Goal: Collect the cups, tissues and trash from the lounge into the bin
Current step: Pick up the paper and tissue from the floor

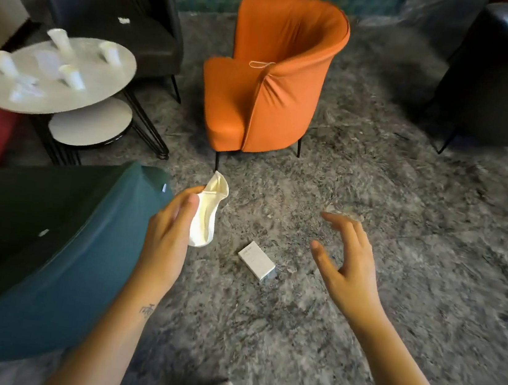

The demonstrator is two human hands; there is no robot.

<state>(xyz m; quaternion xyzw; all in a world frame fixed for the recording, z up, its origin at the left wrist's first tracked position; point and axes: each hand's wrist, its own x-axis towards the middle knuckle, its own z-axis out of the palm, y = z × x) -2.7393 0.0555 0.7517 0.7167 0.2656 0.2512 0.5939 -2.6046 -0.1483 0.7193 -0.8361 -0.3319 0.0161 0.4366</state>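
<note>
Crushed white cup (pixel 206 215) is up in the left hand (pixel 170 229), fingers (pixel 188 204) clamped on its side, just beside the teal chair (pixel 61 247). The right hand (pixel 346 266) hovers with its fingers spread apart, holding nothing, over a small white box (pixel 256 260) lying on the grey carpet (pixel 375 192). Orange chair (pixel 271 75) sits straight ahead. Far left, more white cups (pixel 72 76) are on the round surface (pixel 103 101), blurred.

no readable text, faint print on small white box (pixel 256 260) illegible, forearm tattoo (pixel 146 310) indistinct
</note>
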